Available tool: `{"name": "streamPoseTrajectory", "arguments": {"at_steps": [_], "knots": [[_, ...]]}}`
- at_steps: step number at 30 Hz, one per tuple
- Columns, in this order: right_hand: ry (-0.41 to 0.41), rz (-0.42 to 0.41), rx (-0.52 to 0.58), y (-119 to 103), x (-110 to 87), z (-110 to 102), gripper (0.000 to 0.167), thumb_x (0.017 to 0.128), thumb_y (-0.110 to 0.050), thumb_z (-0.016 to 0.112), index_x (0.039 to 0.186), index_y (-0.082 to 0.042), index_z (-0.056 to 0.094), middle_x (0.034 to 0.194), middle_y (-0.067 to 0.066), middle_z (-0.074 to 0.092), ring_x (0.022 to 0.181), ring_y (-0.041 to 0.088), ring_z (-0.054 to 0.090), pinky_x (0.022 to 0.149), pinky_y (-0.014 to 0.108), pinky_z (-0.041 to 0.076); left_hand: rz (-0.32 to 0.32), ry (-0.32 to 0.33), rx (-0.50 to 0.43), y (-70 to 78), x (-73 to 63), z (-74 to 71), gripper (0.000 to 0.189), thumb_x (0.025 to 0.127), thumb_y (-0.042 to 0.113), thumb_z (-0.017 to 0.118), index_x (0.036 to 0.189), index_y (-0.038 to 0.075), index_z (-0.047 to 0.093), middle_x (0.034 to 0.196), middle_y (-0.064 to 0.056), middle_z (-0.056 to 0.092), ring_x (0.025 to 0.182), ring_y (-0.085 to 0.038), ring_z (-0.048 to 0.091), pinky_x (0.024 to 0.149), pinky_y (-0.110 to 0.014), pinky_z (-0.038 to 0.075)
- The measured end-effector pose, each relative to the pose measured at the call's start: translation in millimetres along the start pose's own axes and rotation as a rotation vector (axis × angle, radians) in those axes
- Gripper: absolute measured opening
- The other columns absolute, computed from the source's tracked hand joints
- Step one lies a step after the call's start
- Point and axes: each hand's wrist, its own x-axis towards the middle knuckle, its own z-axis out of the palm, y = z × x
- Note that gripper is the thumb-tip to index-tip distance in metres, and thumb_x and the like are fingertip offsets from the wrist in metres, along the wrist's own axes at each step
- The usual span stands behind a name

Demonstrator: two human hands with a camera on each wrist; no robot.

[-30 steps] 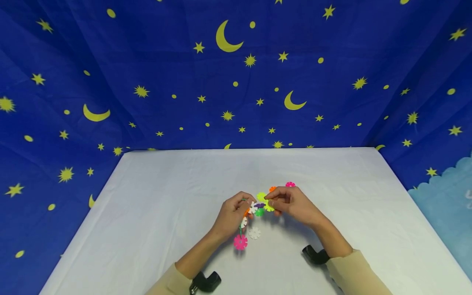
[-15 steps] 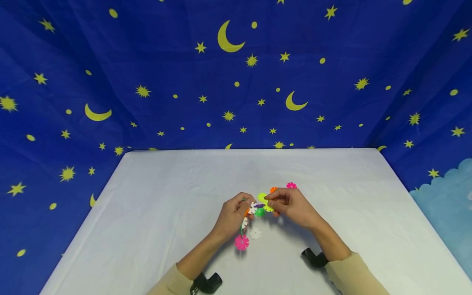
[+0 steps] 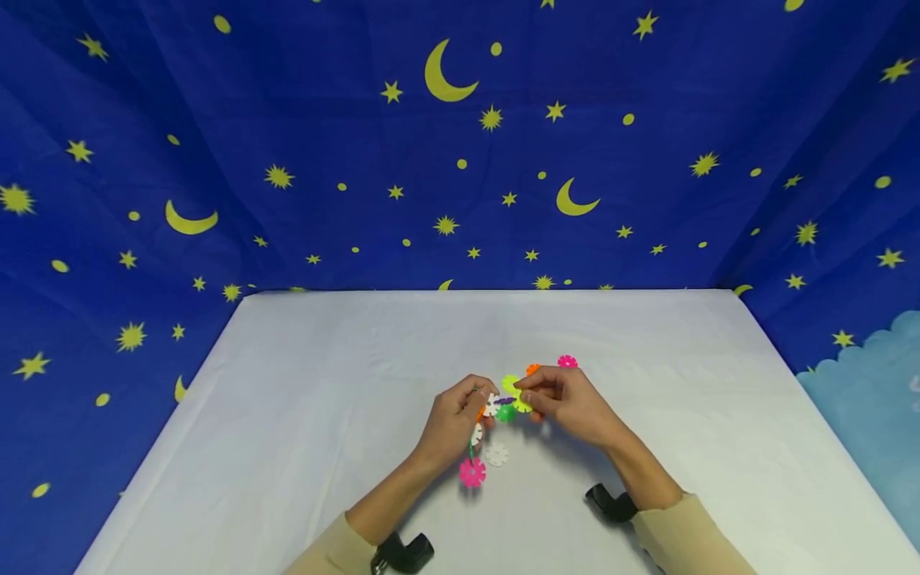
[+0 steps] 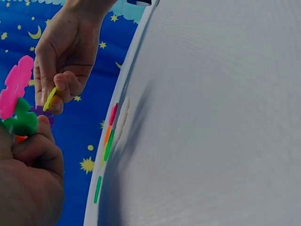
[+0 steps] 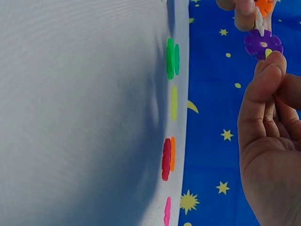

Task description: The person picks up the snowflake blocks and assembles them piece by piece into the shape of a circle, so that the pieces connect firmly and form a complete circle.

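My left hand point(image 3: 447, 427) grips a chain of notched plastic snowflake discs. A pink disc point(image 3: 472, 473) hangs at its lower end, with a green disc point(image 4: 23, 118) beside it. Further along the chain come white and orange pieces, then a purple disc point(image 5: 256, 44) at the other end. Between thumb and fingertips, my right hand point(image 3: 580, 403) pinches a yellow disc point(image 4: 49, 99). The yellow disc's edge meets the purple one; whether their notches interlock I cannot tell. Fingers hide part of the chain. Both hands are raised above the table.
Loose discs lie on the white-covered table point(image 3: 345, 383): a white one point(image 3: 497, 455), a green one point(image 3: 506, 414), a yellow one point(image 3: 509, 382), an orange one point(image 3: 533, 370) and a pink one point(image 3: 568, 362). A blue star-patterned curtain point(image 3: 359, 136) surrounds the table.
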Motion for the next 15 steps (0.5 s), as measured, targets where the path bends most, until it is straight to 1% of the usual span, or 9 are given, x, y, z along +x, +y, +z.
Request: {"name": "streamPoseTrajectory", "arguments": {"at_steps": [6, 8, 10, 12, 15], "knots": [[-0.006, -0.015, 0.000, 23.1, 4.8, -0.9, 0.019, 0.095, -0.009, 0.062, 0.108, 0.004, 0.065, 0.079, 0.022, 0.065, 0.070, 0.043, 0.063, 0.057, 0.039, 0.052, 0.003, -0.003, -0.029, 0.0, -2.0, 0.1, 0.018, 0.101, 0.007, 0.047, 0.105, -0.004, 0.062, 0.064, -0.016, 0.059, 0.038, -0.013, 0.045, 0.035, -0.024, 0.042], [-0.008, -0.027, 0.004, 22.7, 4.4, -0.4, 0.019, 0.094, -0.011, 0.063, 0.107, 0.004, 0.065, 0.079, 0.022, 0.065, 0.069, 0.043, 0.063, 0.057, 0.039, 0.052, 0.003, -0.008, -0.041, -1.2, -2.0, -0.2, 0.019, 0.101, 0.006, 0.047, 0.105, -0.004, 0.061, 0.064, -0.016, 0.058, 0.038, -0.013, 0.046, 0.036, -0.024, 0.042], [-0.010, -0.032, 0.003, 23.4, 4.4, 0.1, 0.020, 0.094, -0.011, 0.063, 0.107, 0.004, 0.065, 0.078, 0.023, 0.065, 0.069, 0.043, 0.063, 0.057, 0.040, 0.052, -0.004, -0.013, -0.044, -5.1, -0.5, -0.1, 0.019, 0.101, 0.007, 0.047, 0.106, -0.005, 0.061, 0.064, -0.018, 0.058, 0.038, -0.014, 0.045, 0.036, -0.023, 0.042], [-0.009, -0.030, 0.003, 23.9, 4.5, 0.2, 0.020, 0.094, -0.011, 0.063, 0.107, 0.004, 0.065, 0.078, 0.023, 0.065, 0.069, 0.044, 0.062, 0.057, 0.040, 0.052, 0.000, -0.016, -0.038, -12.3, 2.4, 0.4, 0.019, 0.101, 0.007, 0.047, 0.106, -0.004, 0.061, 0.064, -0.018, 0.059, 0.038, -0.014, 0.045, 0.035, -0.024, 0.041], [-0.008, -0.027, -0.001, 22.9, 4.7, 0.0, 0.021, 0.094, -0.011, 0.062, 0.108, 0.005, 0.065, 0.079, 0.024, 0.065, 0.069, 0.044, 0.062, 0.057, 0.039, 0.052, 0.011, -0.010, -0.009, -22.0, 6.2, 1.0, 0.018, 0.101, 0.011, 0.048, 0.105, 0.000, 0.063, 0.064, -0.016, 0.060, 0.037, -0.015, 0.045, 0.034, -0.025, 0.042]]}}
